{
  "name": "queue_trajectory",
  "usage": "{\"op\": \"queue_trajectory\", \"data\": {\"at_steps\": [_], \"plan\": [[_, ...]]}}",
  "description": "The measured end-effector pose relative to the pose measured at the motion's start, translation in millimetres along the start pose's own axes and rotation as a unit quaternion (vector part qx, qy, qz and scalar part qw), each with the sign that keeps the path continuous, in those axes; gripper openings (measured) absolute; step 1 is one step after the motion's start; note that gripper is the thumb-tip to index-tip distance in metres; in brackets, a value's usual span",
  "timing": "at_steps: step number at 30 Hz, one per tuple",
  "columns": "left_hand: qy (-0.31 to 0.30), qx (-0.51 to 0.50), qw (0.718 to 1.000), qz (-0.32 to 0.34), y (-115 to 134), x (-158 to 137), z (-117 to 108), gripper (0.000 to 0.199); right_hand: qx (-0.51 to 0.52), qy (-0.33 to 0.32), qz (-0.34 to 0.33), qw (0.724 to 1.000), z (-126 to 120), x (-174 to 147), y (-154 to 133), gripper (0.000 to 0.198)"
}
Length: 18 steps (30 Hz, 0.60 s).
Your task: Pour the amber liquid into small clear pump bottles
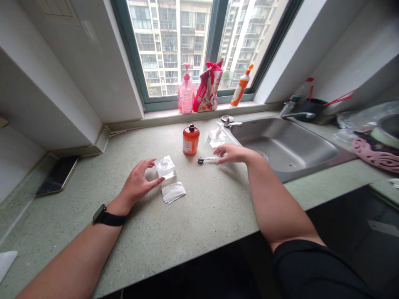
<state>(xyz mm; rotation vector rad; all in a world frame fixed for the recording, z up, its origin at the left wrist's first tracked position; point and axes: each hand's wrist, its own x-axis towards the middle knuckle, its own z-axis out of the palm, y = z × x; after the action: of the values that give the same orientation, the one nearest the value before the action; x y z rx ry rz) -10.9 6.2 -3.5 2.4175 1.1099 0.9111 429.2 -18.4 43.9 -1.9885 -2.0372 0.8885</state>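
The counter [205, 224] fills the middle of the frame, with the sink [289, 145] at centre right. The left hand [137, 182], left of centre, reaches up and rightward, palm inward, thumb and fingers spread apart in a C along the left side of the clear block [166, 167]. The right hand [233, 153], right of centre, bends at the wrist and points left, fingers curled. Between the hands, near the centre, stands the orange bottle [190, 143], upright; below the block lies the tissue [173, 192]. The stick [208, 159], black end to the left, lies below the bottle, its pale end at the right fingertips, though whether they pinch it I cannot tell
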Motion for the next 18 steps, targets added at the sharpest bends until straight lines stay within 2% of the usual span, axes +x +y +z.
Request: {"op": "queue_trajectory", "data": {"at_steps": [5, 7, 10, 14, 18], "plan": [[-0.001, -0.004, 1.000, -0.007, -1.2, -0.4, 0.9, 0.067, -0.034, -0.015, -0.019, 0.999, -1.6, 1.5, -0.8, 0.037], [0.000, -0.009, 1.000, -0.005, -1.5, -0.7, 1.2, 0.067, -0.002, -0.012, -0.013, 1.000, -3.0, -0.6, 0.5, 0.036], [0.002, -0.019, 1.000, -0.004, -1.7, -1.2, 2.1, 0.067, 0.099, 0.010, -0.002, 0.995, -3.7, -6.9, -1.2, 0.044], [0.004, -0.032, 0.999, -0.009, -1.8, -2.0, 3.7, 0.067, 0.260, 0.053, -0.077, 0.961, -3.1, -15.2, -21.6, 0.054], [0.001, -0.041, 0.999, -0.012, -1.9, -2.6, 4.5, 0.068, 0.305, 0.083, -0.152, 0.937, -11.3, -16.9, -62.0, 0.054]]}}
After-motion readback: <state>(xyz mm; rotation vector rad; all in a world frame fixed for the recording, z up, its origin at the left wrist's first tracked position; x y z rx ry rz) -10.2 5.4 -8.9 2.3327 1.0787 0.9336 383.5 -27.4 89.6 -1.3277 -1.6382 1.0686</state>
